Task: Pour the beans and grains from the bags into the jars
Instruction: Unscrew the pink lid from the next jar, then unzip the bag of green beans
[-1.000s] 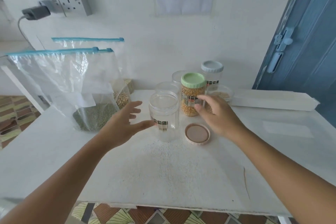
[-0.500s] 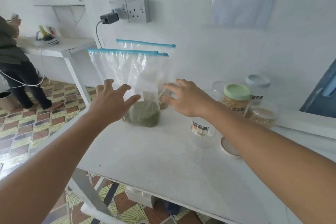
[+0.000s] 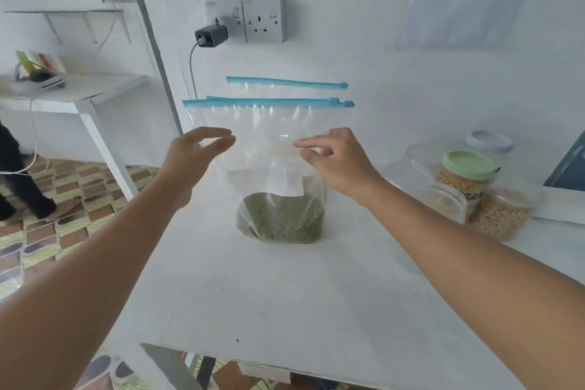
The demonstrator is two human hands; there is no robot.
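A clear zip bag of green beans with a blue zip strip stands upright in the middle of the white table. My left hand has its thumb and fingertips meeting on the bag's left side. My right hand pinches the plastic film on the right side, above the beans. A second zip bag stands behind, mostly hidden. At the right are an empty open jar, a green-lidded jar of yellow kernels, an open jar of grain and a grey-lidded jar.
A wall socket with a plugged-in charger and hanging cable is above the bags. Another table stands at the left, with a person's legs on the tiled floor beside it. A blue door is at the far right.
My view turned left from the jars to the bag. Both hands left the jars, reached out open to the green bean bag, and now their fingers close on its two sides.
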